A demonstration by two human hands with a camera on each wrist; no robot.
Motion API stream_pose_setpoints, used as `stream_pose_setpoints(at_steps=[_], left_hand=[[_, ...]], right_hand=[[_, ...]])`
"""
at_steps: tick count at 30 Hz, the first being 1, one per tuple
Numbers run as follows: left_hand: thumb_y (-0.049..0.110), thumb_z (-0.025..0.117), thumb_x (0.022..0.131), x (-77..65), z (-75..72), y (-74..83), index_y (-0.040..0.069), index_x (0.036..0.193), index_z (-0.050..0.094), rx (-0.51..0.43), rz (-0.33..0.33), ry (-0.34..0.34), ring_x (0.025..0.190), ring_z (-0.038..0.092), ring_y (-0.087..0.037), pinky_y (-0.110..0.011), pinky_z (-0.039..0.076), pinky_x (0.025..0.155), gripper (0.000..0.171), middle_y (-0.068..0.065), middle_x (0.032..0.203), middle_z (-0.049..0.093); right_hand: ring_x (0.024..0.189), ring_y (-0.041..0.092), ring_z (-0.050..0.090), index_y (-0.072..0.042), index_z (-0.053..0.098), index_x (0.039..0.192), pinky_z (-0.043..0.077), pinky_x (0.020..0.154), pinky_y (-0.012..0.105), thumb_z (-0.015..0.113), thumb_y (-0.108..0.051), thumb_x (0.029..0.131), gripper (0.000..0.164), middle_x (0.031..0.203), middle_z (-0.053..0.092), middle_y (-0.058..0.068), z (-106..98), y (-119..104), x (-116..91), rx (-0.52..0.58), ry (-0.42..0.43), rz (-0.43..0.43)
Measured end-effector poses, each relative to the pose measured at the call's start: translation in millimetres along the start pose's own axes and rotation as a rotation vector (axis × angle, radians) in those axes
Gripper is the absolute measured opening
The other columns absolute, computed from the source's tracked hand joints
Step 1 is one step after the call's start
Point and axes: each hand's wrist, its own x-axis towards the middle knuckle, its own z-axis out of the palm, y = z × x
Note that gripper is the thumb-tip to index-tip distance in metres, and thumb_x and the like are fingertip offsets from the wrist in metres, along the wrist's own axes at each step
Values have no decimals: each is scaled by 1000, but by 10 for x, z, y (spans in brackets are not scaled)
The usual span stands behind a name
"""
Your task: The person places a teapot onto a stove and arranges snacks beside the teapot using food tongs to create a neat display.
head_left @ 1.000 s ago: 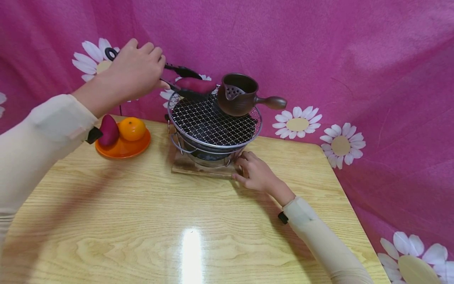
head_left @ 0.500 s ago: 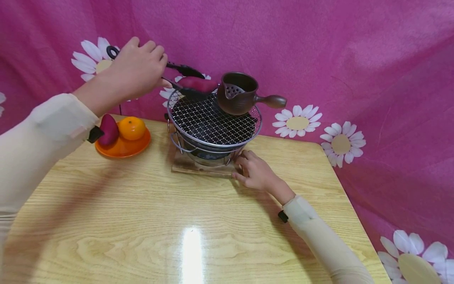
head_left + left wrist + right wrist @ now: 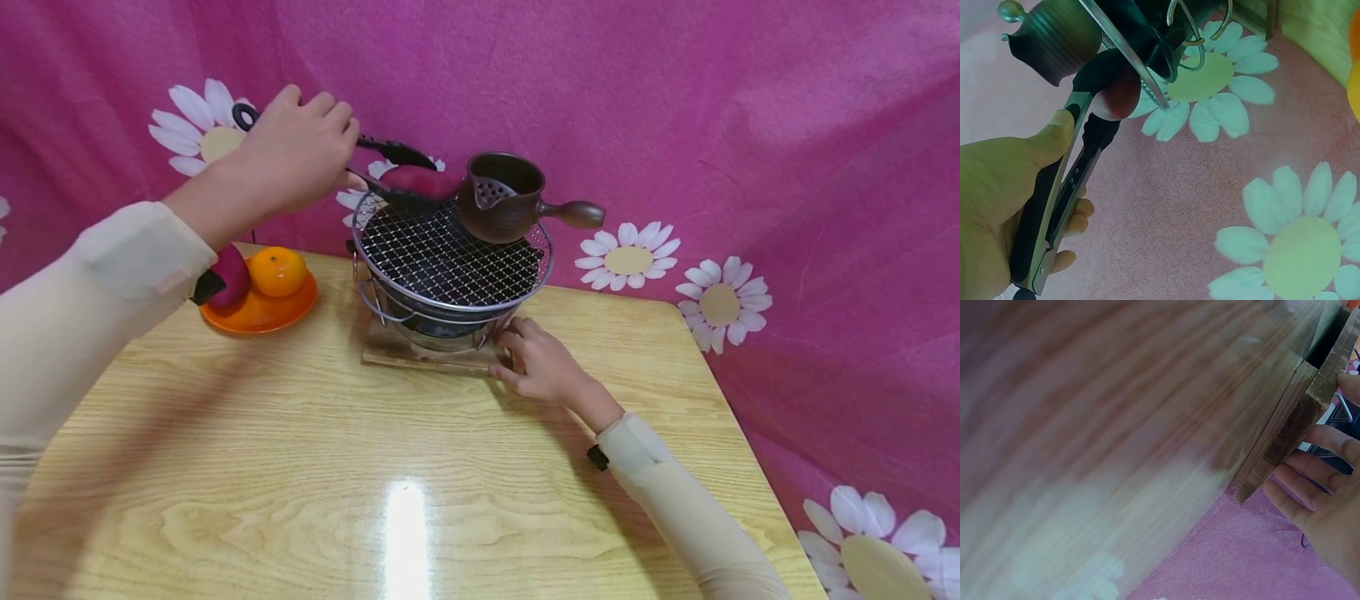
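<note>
My left hand (image 3: 300,150) grips black-handled tongs (image 3: 1060,187) at the back left of the round grill. Between the tong heads is a purple-red sweet potato (image 3: 422,181), low over the rear left of the wire mesh (image 3: 450,258); whether it touches the mesh, I cannot tell. A dark brown side-handled pot (image 3: 498,212) sits on the mesh just right of it. My right hand (image 3: 543,362) holds the front right corner of the wooden board (image 3: 420,360) under the grill. In the right wrist view its fingers (image 3: 1297,481) lie along the board's edge.
An orange plate (image 3: 262,321) stands left of the grill, with another purple sweet potato (image 3: 234,279) and an orange (image 3: 277,271) on it. Behind the wooden table (image 3: 300,467) hangs a pink cloth (image 3: 675,108) with white flowers.
My left hand has shifted slightly right, with the tongs and sweet potato moving a little the same way. My right hand has stayed on the board.
</note>
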Motion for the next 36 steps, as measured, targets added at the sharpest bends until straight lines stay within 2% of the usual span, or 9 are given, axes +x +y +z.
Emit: stream_pose_setpoints(at_steps=[10,21,30,36], left_hand=[[40,59,102,-23,-3,-20,-18,134,49,-3,-16,-24,118,51,-47,-61,45,98,67,-35,126,54],[38,62,101,-124,16,-9,-17,135,49,-27,-16,7,115,51,-47,-61,47,97,67,-34,125,54],[42,63,99,-155,48,-15,-18,138,45,-18,-25,-11,117,50,-47,-62,47,97,73,-35,128,52],[41,64,99,-200,71,-27,-18,140,43,-50,-29,-10,119,49,-48,-63,46,97,74,-35,129,51]], right_hand=[[103,27,58,-6,67,100,52,90,43,73,-32,89,29,105,60,11,10,4,2,-5,3,2],[101,26,57,-5,67,102,52,87,43,73,-32,89,30,106,60,11,19,13,0,-13,5,2],[101,28,57,-5,66,101,52,89,45,74,-30,89,29,106,60,13,47,38,-5,-2,-5,18],[102,27,57,-6,66,100,52,89,44,73,-32,89,29,106,60,12,57,45,-5,-7,-13,30]])
